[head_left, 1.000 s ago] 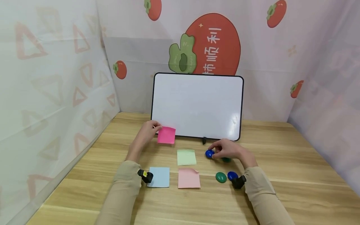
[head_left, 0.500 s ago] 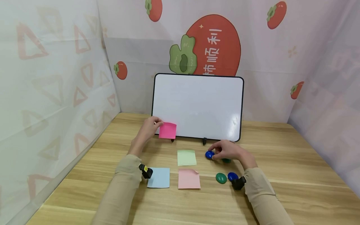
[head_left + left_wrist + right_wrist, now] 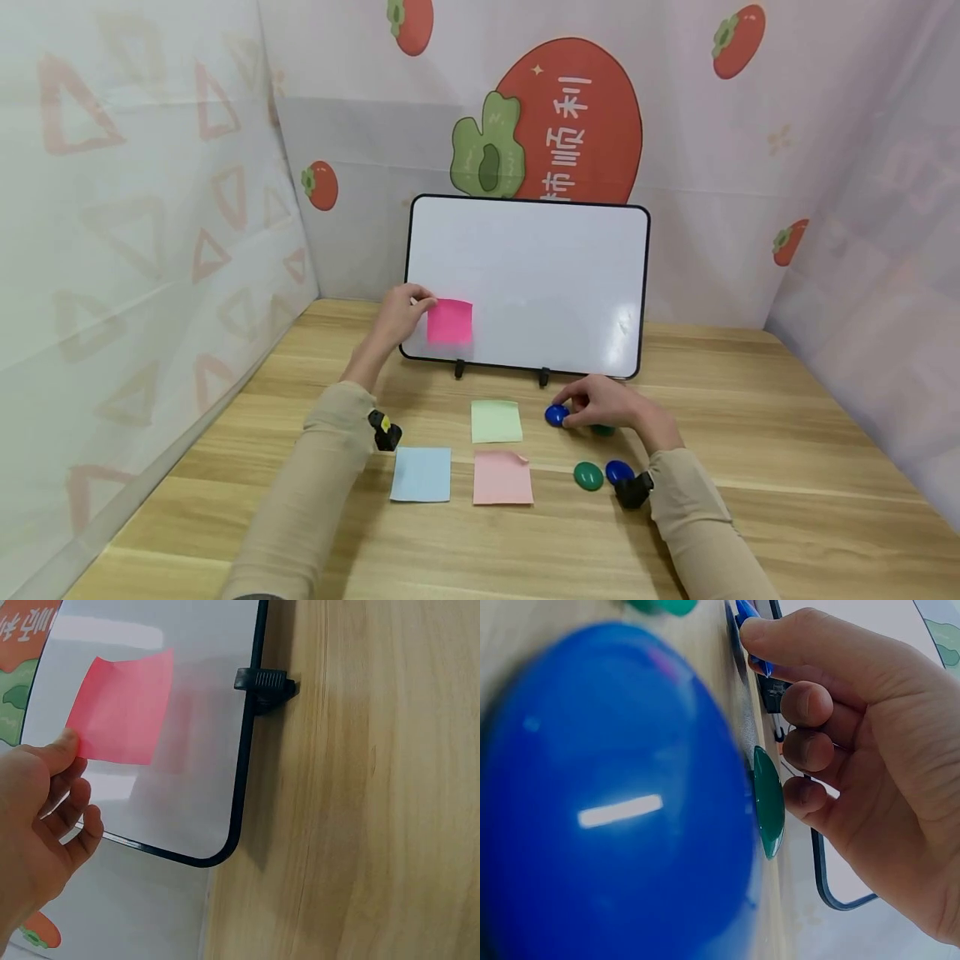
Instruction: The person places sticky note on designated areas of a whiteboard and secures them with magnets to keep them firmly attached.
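Note:
My left hand [image 3: 401, 315] pinches a bright pink sticky note [image 3: 450, 322] by its upper left corner, in front of the lower left part of the whiteboard [image 3: 540, 275]. In the left wrist view the sticky note [image 3: 124, 709] hangs flat between thumb and fingers, its faint reflection on the board. My right hand [image 3: 603, 400] holds a round blue magnet [image 3: 556, 415] between thumb and index finger, low over the table. Partly hidden under that hand lies a green magnet [image 3: 603, 430]; the right wrist view shows this green magnet [image 3: 769, 802] below the curled fingers.
On the wooden table lie a light green note [image 3: 496, 422], a blue note [image 3: 422, 475] and a pale pink note [image 3: 502, 479] with a curled corner. Another green magnet [image 3: 588, 476] and blue magnet [image 3: 618, 472] sit near the right wrist. Black clips [image 3: 459, 368] support the whiteboard.
My left hand has raised the pink sticky note from the whiteboard's lower edge to higher in front of its surface, slightly rightward. The right hand with the blue magnet has stayed in place.

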`<action>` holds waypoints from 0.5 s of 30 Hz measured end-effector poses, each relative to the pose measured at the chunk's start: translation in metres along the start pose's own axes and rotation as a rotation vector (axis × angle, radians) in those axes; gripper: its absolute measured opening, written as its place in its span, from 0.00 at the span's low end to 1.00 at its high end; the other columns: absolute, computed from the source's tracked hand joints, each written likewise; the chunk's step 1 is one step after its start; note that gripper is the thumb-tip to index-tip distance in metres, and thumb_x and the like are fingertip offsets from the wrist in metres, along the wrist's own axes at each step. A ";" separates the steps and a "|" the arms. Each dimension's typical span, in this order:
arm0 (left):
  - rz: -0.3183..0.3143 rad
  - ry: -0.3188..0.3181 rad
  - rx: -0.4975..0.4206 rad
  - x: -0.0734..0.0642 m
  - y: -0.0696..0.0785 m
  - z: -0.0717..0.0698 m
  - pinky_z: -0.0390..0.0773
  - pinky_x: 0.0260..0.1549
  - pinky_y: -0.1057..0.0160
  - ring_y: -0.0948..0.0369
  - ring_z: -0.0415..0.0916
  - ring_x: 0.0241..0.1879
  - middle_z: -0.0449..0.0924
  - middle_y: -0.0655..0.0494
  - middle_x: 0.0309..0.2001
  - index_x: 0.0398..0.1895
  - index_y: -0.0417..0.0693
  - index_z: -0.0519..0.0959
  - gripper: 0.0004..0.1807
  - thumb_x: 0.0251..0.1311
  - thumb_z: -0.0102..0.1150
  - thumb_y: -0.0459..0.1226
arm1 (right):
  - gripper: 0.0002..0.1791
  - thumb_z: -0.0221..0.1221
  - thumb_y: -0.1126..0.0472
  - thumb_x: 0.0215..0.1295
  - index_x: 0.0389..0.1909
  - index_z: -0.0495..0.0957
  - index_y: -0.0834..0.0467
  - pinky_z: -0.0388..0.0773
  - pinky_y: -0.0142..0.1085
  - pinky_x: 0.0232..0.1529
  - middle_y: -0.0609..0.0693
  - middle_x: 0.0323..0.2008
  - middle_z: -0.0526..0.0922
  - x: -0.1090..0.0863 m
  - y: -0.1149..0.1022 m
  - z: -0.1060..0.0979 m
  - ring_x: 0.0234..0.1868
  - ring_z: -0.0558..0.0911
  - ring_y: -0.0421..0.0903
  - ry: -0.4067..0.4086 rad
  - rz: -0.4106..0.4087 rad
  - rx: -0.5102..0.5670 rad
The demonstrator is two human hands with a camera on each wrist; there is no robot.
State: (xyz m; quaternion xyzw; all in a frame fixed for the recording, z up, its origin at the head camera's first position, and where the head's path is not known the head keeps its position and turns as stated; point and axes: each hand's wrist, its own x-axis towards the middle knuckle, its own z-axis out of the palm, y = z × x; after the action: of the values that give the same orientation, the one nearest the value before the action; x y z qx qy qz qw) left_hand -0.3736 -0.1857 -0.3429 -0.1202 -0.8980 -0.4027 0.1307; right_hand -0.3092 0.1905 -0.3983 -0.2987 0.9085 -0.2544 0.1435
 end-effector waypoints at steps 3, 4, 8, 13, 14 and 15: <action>0.003 0.004 0.034 0.005 0.003 -0.003 0.73 0.43 0.56 0.54 0.74 0.45 0.82 0.47 0.49 0.48 0.42 0.82 0.15 0.72 0.54 0.43 | 0.15 0.67 0.57 0.61 0.50 0.84 0.52 0.68 0.30 0.28 0.42 0.24 0.75 0.000 0.000 0.000 0.24 0.71 0.38 0.001 0.003 -0.002; 0.001 0.006 0.045 0.006 0.003 -0.003 0.73 0.44 0.55 0.53 0.74 0.46 0.81 0.47 0.49 0.48 0.42 0.82 0.15 0.72 0.54 0.44 | 0.16 0.67 0.56 0.61 0.50 0.84 0.52 0.68 0.30 0.28 0.42 0.24 0.75 0.000 0.000 0.000 0.24 0.71 0.38 0.001 0.004 -0.002; -0.014 0.027 0.101 0.009 0.003 -0.004 0.75 0.47 0.52 0.53 0.75 0.49 0.81 0.48 0.52 0.49 0.44 0.82 0.16 0.72 0.54 0.45 | 0.16 0.67 0.56 0.61 0.50 0.84 0.52 0.67 0.30 0.28 0.42 0.23 0.74 0.001 0.000 0.000 0.24 0.71 0.38 0.000 0.004 -0.004; -0.019 0.080 0.175 0.013 -0.001 -0.001 0.75 0.47 0.52 0.52 0.78 0.52 0.81 0.50 0.53 0.50 0.46 0.83 0.16 0.71 0.55 0.46 | 0.16 0.67 0.55 0.61 0.50 0.84 0.52 0.67 0.29 0.27 0.42 0.23 0.74 0.002 0.002 0.001 0.23 0.70 0.38 0.000 0.001 -0.011; -0.015 0.097 0.185 0.013 -0.002 0.000 0.75 0.46 0.52 0.52 0.78 0.51 0.81 0.51 0.52 0.50 0.46 0.84 0.16 0.71 0.55 0.46 | 0.16 0.67 0.55 0.61 0.50 0.84 0.52 0.67 0.29 0.27 0.42 0.23 0.74 0.003 0.002 0.001 0.23 0.70 0.38 0.001 0.000 -0.013; -0.012 0.113 0.194 0.014 -0.003 0.001 0.75 0.46 0.52 0.52 0.78 0.50 0.82 0.51 0.51 0.49 0.47 0.84 0.16 0.71 0.56 0.46 | 0.16 0.67 0.55 0.61 0.50 0.84 0.52 0.66 0.29 0.27 0.42 0.23 0.74 0.002 0.002 0.001 0.23 0.70 0.38 0.001 -0.001 -0.014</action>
State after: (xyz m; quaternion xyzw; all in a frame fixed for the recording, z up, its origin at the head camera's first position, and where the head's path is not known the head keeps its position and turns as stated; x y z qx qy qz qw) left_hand -0.3879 -0.1852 -0.3407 -0.0785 -0.9247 -0.3206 0.1897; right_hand -0.3112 0.1899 -0.4007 -0.3002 0.9101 -0.2483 0.1409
